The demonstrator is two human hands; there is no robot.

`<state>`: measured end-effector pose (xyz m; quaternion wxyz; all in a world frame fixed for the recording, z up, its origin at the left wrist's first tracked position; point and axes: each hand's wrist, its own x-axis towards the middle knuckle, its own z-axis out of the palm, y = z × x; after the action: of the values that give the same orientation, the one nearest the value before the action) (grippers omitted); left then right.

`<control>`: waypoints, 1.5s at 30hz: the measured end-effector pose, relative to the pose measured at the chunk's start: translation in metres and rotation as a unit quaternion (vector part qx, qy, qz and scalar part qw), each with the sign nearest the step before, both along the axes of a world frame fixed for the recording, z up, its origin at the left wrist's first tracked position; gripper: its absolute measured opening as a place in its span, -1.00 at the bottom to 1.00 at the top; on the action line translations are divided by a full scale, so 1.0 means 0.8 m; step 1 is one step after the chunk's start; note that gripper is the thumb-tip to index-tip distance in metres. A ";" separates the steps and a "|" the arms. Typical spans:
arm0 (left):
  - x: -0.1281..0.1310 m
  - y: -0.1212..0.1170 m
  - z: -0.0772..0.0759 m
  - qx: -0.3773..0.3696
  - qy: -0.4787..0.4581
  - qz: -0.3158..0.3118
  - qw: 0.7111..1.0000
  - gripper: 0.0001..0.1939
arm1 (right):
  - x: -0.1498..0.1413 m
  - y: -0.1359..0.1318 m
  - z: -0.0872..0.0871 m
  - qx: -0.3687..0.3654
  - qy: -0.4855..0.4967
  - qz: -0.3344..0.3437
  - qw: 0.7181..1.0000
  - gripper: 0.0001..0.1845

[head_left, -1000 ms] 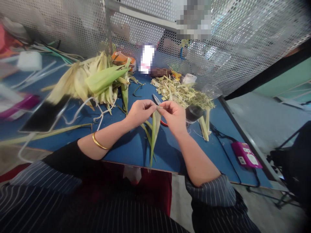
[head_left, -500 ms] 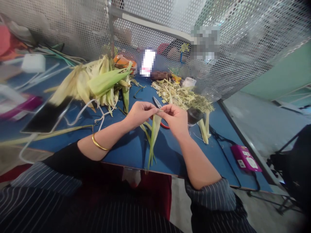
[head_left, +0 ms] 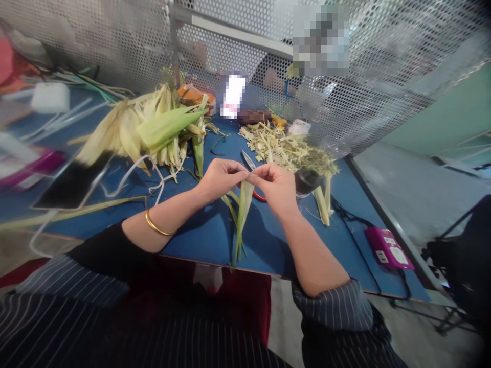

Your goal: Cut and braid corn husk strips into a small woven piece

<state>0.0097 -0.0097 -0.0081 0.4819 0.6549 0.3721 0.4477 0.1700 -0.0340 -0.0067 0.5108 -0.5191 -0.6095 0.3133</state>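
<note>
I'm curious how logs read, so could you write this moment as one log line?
left hand: pinching husk strip | right hand: pinching same strip | scissors: on table, behind hands

Husks (head_left: 157,122) L of scissors (head_left: 248,160), scraps (head_left: 284,145) behind, w/ power strip (head_left: 388,248) R

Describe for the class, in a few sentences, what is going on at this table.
A person pinches the top of a pale green husk between the fingertips of the left hand and right hand, its ends hanging down. Scissors with red handles lie just beyond, partly hidden. Farther back on the blue table are a pile of whole husks and a heap of scraps.
</note>
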 end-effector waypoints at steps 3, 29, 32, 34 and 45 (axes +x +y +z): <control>0.001 -0.001 0.000 -0.009 -0.005 -0.005 1.000 -0.83 | 0.001 0.001 0.000 -0.018 0.017 0.009 1.000 -0.70; 0.004 0.000 -0.003 -0.040 -0.045 0.001 0.998 -0.78 | 0.000 0.001 -0.003 0.011 0.002 0.009 1.000 -0.79; 0.006 0.000 -0.004 -0.020 -0.033 0.022 0.999 -0.77 | -0.002 0.002 -0.008 -0.007 0.007 0.011 1.000 -0.73; 0.007 0.000 -0.006 -0.022 -0.025 0.027 0.999 -0.76 | -0.003 0.002 -0.012 -0.007 0.003 0.002 1.000 -0.71; 0.008 0.005 -0.015 -0.039 -0.027 0.049 0.998 -0.77 | -0.014 -0.007 -0.010 0.063 -0.089 -0.034 0.993 -0.82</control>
<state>0.0160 -0.0054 -0.0205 0.4943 0.6039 0.4078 0.4739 0.1591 -0.0393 -0.0143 0.4965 -0.5317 -0.6535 0.2093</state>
